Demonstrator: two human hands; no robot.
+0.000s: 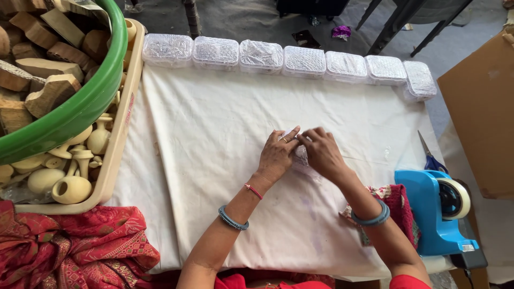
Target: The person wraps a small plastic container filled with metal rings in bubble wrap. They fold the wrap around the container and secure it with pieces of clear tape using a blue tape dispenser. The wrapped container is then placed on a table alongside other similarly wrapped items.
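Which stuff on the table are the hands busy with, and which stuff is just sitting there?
In use:
- left hand and right hand, pressing together on a small clear wrapped piece
- white cloth under it

Just sitting:
- row of clear boxes
- blue tape dispenser
- scissors
- green tub of wood blocks
- tray of wooden pieces

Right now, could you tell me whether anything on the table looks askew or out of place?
Mostly tidy. In the row of bubble-wrapped packages along the far edge, only the rightmost package sits turned round the corner. Both hands, left hand and right hand, press a small clear-wrapped piece on the white cloth.
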